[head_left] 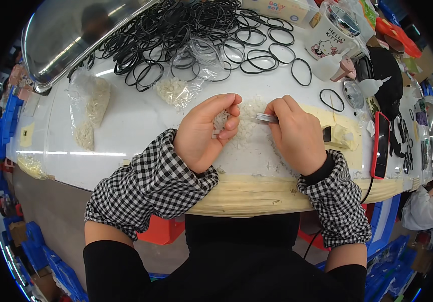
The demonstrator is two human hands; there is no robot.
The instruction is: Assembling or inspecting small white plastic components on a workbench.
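Note:
My left hand is cupped, fingers curled around a small heap of whitish translucent pieces in its palm. In my right hand, thumb and fingers pinch a slim metal tool that looks like tweezers, its tip pointing left. Between the hands, a loose pile of similar pale pieces is spread on the white tabletop. Just beyond my left hand lies a clear plastic bag with more pale bits inside. Both forearms wear black-and-white checked sleeve covers.
Black rubber rings are heaped at the back. A shiny metal tray stands at the far left, near another bag of pale pieces. At right are a red-edged phone, squeeze bottles and a white container. Yellowish tape covers the front edge.

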